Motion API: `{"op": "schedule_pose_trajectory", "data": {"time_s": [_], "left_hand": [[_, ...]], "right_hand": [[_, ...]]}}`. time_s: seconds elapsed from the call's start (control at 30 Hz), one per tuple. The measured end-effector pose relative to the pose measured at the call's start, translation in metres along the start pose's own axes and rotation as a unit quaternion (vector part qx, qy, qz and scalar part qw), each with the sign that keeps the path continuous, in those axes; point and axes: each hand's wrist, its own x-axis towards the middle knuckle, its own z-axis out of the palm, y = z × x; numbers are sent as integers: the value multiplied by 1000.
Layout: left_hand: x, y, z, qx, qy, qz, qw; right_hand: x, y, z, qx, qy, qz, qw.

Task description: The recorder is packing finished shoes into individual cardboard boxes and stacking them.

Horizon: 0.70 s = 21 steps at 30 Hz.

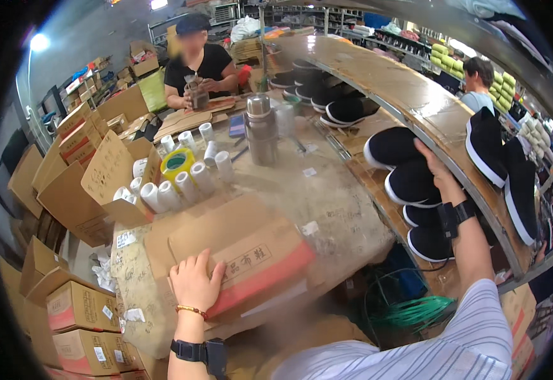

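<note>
On the worktable (346,209), close in front of me, sits the brown carton (232,221) with a red band along its near side; some of its edges are motion-blurred. I have the left hand (195,282) laid on its near left part, fingers spread and released, pressing rather than grasping. Right arm is stretched out to the shelf on the right, right hand (436,166) at the end of a black shoe (395,149) with a white sole, on the lower shelf board (360,168). Its fingers go partly behind the shoe, so I can't tell if they're clenched on it or only touching. Second black shoe (414,182) lies just below that one, further pairs under it and deeper along the board. Above runs the upper shelf board (365,66), two dark shoes (486,149) at its outer edge. Past the carton I get a cluster of white rolls (186,187), a yellow tape roll (189,168) among them, and a metal flask (262,139) standing upright. Across the table a co-worker (219,60) holds a clear container (198,100). Green cords (409,313) hang below the shelf; stacked boxes (80,307) fill my lower left.
</note>
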Motion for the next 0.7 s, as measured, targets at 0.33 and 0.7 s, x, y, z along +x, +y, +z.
{"op": "schedule_pose_trajectory", "data": {"time_s": [0.33,0.7], "left_hand": [[0,8,-4,-31,55,3,998],[-41,0,28,34,158,43,986]], "right_hand": [[-128,10,161,-564,-341,-198,725],[-166,-6,162,343,-106,104,928]]}}
